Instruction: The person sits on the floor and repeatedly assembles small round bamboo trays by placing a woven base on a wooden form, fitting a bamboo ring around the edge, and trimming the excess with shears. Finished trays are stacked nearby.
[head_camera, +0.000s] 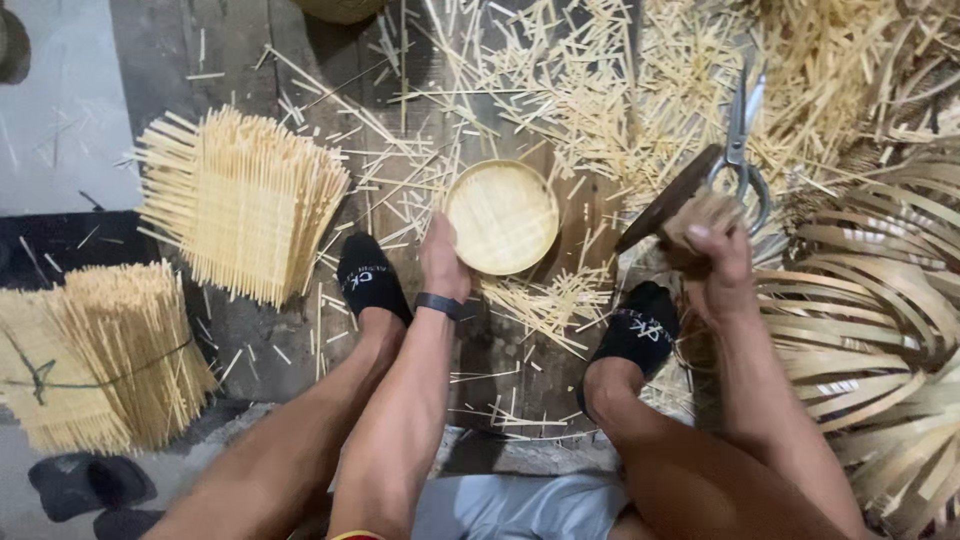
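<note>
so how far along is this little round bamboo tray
Done: the round woven tray has its rim fitted. In hand: the left hand steadies it on the floor, and the right hand grips a dark wooden tool. Left: stacked woven mats and bent hoops are unassembled.

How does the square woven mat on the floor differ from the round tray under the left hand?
The square mat has loose stick ends poking out all round; the round tray has a smooth rim. The mat lies untouched; the left hand grips the tray's edge. Both are pale woven bamboo.
</note>
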